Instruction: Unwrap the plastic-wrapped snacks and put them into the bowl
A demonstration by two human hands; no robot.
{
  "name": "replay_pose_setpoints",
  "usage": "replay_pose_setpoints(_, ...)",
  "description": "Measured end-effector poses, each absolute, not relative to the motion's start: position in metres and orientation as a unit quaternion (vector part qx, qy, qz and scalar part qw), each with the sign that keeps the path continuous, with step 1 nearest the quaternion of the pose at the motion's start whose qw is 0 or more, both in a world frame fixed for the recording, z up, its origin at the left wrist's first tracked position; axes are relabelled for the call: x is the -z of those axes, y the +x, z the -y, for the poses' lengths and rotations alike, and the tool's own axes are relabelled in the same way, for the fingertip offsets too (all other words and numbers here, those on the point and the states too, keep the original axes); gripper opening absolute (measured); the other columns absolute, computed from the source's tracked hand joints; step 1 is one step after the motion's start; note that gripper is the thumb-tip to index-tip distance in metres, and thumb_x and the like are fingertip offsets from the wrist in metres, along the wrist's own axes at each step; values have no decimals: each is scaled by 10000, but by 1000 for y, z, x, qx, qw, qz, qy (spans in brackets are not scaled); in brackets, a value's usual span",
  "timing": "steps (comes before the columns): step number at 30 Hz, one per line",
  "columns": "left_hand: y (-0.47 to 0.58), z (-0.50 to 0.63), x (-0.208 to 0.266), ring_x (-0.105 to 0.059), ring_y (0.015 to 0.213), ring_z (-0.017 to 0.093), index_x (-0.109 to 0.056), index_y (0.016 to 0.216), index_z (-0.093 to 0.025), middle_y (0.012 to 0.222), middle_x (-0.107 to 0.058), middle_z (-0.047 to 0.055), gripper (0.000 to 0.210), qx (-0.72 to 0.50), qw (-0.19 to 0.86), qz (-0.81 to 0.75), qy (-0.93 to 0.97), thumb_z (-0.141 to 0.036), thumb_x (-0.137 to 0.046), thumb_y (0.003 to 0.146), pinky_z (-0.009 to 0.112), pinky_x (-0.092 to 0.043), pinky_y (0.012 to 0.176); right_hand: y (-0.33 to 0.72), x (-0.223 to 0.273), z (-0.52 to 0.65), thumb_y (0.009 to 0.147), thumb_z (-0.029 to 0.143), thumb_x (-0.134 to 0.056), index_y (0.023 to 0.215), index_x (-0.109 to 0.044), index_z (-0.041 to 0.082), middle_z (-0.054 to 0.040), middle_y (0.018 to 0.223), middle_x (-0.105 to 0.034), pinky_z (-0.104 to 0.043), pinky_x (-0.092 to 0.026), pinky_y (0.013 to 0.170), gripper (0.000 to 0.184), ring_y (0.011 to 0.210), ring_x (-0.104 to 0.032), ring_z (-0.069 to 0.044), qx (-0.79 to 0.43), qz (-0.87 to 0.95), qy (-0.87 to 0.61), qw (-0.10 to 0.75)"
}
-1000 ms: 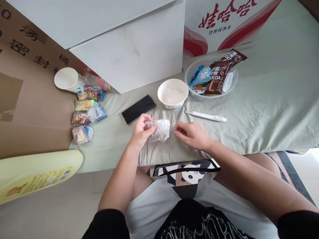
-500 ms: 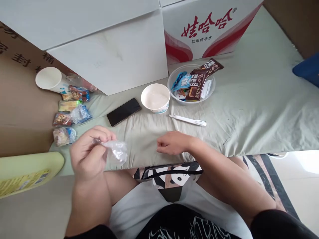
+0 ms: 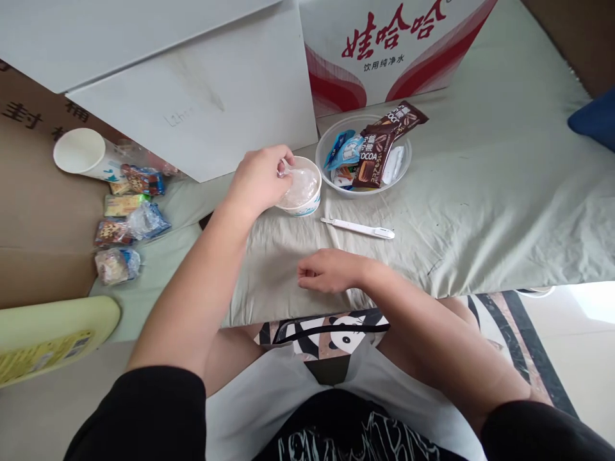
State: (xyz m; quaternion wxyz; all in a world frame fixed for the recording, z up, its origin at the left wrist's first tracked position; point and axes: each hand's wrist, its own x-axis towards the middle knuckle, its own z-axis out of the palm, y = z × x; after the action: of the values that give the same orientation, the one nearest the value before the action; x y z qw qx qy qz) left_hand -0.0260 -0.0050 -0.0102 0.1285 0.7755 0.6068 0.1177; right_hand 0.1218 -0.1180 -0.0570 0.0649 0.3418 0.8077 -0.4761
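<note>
My left hand [image 3: 263,178] pinches a crumpled clear plastic wrapper [image 3: 300,182] over the mouth of a white paper bowl [image 3: 307,208]. The wrapper hangs down within the bowl's rim. Resting on the cloth near the front edge, my right hand [image 3: 329,270] is loosely curled, and nothing shows in its fingers. A white utility knife [image 3: 358,228] lies between that hand and the bowl. To the right of the bowl, a clear plastic bowl [image 3: 407,168] holds several snack packets, among them brown cocoa packets [image 3: 373,153] and a blue one.
A white paper cup [image 3: 81,153] lies tipped at the left, above several wrapped snacks [image 3: 115,232]. My left forearm mostly covers a dark phone [image 3: 205,221]. White cartons [image 3: 202,109] stand behind the bowls. A yellow-green container [image 3: 57,333] sits at the left edge.
My left hand has moved right and away from me, carrying the plastic wrapper from the left front of the cloth to the paper bowl. My right hand has stayed almost still.
</note>
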Motion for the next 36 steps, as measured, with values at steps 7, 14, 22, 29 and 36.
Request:
replay_pose_setpoints(7,-7,-11,34,-641,1081,332,-650,709,-156,923,-631,85,127,19,62,-581,812,-35,-681,733,444,-481,983,126,53,113,980,277,-514,929,-674,182,-64,1027,-755,-281,-380,725,193,921,-628,-194,496,-800,334,54)
replay_pose_setpoints(14,-24,0,29,-678,940,297,-710,783,-229,819,-701,58,170,6,116,-571,813,-78,-648,736,385,-488,887,133,52,115,979,272,-505,938,-677,184,-72,1046,-756,-283,-386,732,197,968,-648,-206,478,-808,342,42)
replay_pose_setpoints(22,-122,76,44,-665,891,202,-691,926,-200,920,-709,45,178,-285,33,-662,693,-136,-549,840,319,-520,845,130,62,128,964,243,-499,969,-679,198,-68,984,-761,-299,-370,730,185,896,-655,-212,460,-800,384,21)
replay_pose_setpoints(29,-260,91,81,-551,1296,329,-665,1090,-180,1260,-589,160,273,-247,-15,-817,522,-164,-648,818,456,-372,1180,106,73,136,968,319,-467,1013,-678,252,-29,959,-782,-315,-261,638,226,842,-656,-235,335,-814,471,51)
replay_pose_setpoints(36,-306,52,74,-505,1377,392,-545,1420,-201,1381,-609,179,669,-170,49,-847,501,-294,-778,799,536,-356,1169,97,77,137,965,343,-461,986,-707,267,-4,840,-781,-302,-267,603,259,769,-659,-215,287,-801,524,37)
